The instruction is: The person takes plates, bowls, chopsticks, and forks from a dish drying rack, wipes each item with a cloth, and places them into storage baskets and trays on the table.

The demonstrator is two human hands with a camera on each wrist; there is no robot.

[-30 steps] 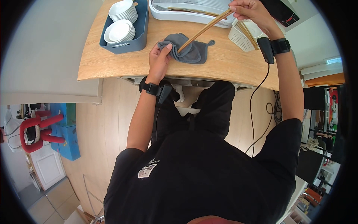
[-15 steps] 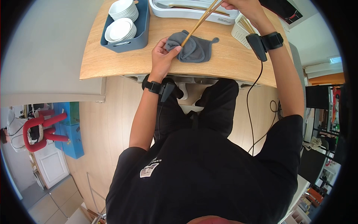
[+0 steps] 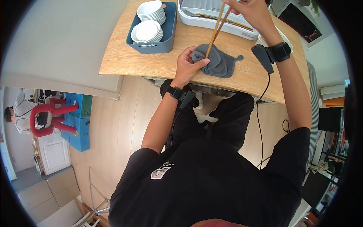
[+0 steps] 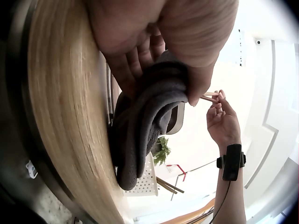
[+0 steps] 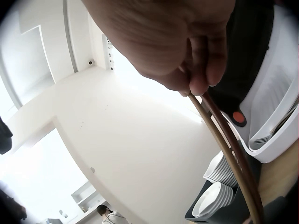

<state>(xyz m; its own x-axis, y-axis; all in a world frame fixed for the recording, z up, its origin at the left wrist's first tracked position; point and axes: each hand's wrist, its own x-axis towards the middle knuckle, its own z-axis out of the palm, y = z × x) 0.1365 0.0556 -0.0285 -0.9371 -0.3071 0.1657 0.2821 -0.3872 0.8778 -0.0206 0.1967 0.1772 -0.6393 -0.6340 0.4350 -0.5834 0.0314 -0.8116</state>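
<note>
My right hand [image 3: 251, 15] pinches the upper ends of two wooden chopsticks [image 3: 215, 34], one lighter and one darker brown, as the right wrist view shows. They slant down to a grey cloth [image 3: 223, 64] with a hanging loop, lying near the table's front edge. The left hand [image 3: 187, 67] grips the folded left part of that cloth, thumb on top, around the chopsticks' lower ends. Folds hide the tips. In the left wrist view, the bunched cloth [image 4: 149, 112] lies between thumb and fingers, close over the wooden tabletop.
A blue-grey bin [image 3: 160, 47] with two stacks of white bowls [image 3: 147, 32] stands at the left. Behind the cloth is a white tray [image 3: 242, 33] holding a fork and other utensils. A perforated white basket [image 4: 147, 179] with more chopsticks [image 4: 168, 185] stands at the right.
The head view has shifted, moving the table rightward in frame. The chopsticks stand steeper than before and their upper parts are spread. My left hand has wrapped the cloth further around their lower ends.
</note>
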